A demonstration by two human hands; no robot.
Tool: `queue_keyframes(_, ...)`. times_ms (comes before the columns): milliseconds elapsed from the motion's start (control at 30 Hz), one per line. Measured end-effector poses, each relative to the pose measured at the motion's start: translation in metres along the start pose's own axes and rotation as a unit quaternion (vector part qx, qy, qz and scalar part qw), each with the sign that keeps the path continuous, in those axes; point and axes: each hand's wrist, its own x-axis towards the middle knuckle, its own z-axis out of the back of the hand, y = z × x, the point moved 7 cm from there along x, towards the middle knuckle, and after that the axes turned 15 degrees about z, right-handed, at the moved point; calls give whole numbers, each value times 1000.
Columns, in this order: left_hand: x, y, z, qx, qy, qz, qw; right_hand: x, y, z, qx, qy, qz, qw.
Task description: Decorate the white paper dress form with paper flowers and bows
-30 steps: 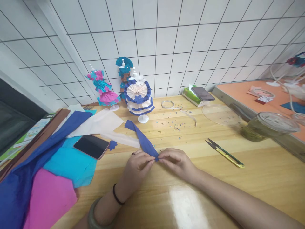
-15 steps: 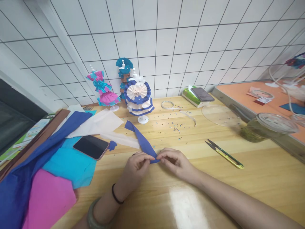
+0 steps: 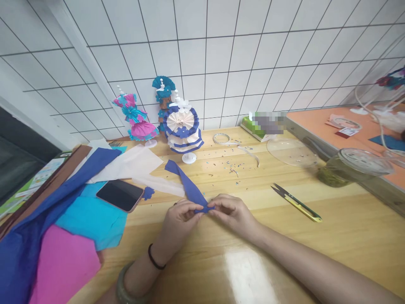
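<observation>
Both my hands pinch the near end of a dark blue paper strip (image 3: 193,185), which lies slantwise on the wooden table. My left hand (image 3: 181,221) grips it from the left, thumb against index finger. From the right, my right hand (image 3: 236,215) pinches the same end, close to the left fingertips. The end between them is folded into a small narrow piece; the fingers partly hide it. Beyond the strip stands a small dress form (image 3: 183,126) in a white and blue paper dress. A small blue paper flower (image 3: 148,193) lies left of my hands.
Yellow-handled thread snips (image 3: 297,203) lie right of my hands. A phone (image 3: 120,195) rests on turquoise paper (image 3: 91,217) at left, near pink paper (image 3: 66,266). Behind are a tape roll (image 3: 221,138), paper scraps, a clear lid (image 3: 292,153) and a jar (image 3: 335,171).
The near end of the blue strip has been folded up into a narrower piece between my fingertips. Both hands have shifted slightly; the rest of the strip lies as before.
</observation>
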Motion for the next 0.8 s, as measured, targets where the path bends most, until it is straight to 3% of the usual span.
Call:
queue_keyframes(267, 0, 2, 2, 27, -18, -5, 999, 1, 3, 1, -3, 6, 16, 1000)
queue_keyframes(800, 1, 4, 0, 40, 9, 2, 999, 2, 5, 2, 5, 31, 16, 999)
